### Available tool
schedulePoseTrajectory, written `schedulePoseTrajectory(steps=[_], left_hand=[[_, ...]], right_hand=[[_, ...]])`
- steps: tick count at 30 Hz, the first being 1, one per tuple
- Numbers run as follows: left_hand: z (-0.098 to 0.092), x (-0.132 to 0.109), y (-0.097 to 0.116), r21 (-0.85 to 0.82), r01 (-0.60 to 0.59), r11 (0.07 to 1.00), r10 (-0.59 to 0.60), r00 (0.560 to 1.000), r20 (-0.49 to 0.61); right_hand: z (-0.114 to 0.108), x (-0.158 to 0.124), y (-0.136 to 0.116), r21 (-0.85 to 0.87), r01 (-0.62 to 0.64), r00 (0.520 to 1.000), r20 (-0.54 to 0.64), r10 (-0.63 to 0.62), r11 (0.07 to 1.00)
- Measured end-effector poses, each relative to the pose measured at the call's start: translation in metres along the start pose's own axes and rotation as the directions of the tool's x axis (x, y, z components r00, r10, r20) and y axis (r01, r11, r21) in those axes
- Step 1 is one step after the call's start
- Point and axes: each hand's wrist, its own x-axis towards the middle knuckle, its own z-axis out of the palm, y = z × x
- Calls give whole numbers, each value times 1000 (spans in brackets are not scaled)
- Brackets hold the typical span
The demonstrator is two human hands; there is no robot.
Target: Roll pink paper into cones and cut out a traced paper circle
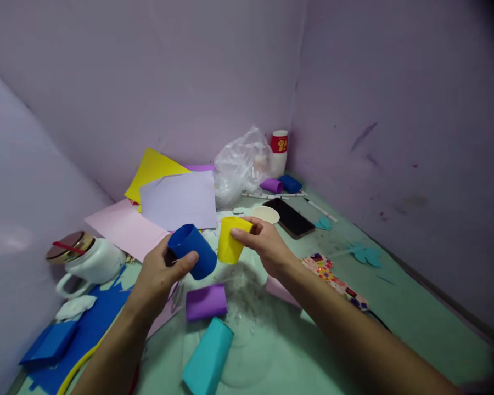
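My left hand (162,269) is closed round a blue paper tube (200,255), its open end tilted up toward the left. Just to the right, my right hand (265,244) pinches a yellow paper tube (230,244) between thumb and fingers. The two tubes are close together above the table. Below them a purple paper tube (206,303) lies on its side. Nearer to me lies a larger teal paper tube (209,356). A pink paper piece (282,291) is partly hidden behind my right forearm.
Sheets of coloured paper (179,200) and a plastic bag (242,164) lie at the back. Right of them are paper cups (279,151), a phone (290,216) and a flower-patterned tool (333,280). A white mug (96,263) stands at left by blue paper (90,329).
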Motion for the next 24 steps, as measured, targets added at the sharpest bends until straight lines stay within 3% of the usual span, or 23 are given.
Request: schedulePoseTrajectory(steps=[4, 8, 12, 16, 24], left_hand=[[4, 25, -12, -55, -17, 998, 19, 999, 40], [3, 33, -28, -38, 6, 999, -1, 992, 124], [8, 34, -48, 42, 60, 997, -68, 971, 228], [16, 32, -57, 133, 80, 988, -116, 948, 298], [17, 31, -60, 291, -18, 957, -87, 936, 342]], right_hand=[[16, 12, 2, -14, 42, 997, -69, -43, 999], [29, 14, 15, -104, 49, 990, -126, -62, 993], [28, 10, 38, -212, -17, 997, -71, 2, 977], [14, 11, 56, -314, -92, 995, 9, 100, 945], [7, 8, 66, -477, -29, 995, 73, 73, 878]])
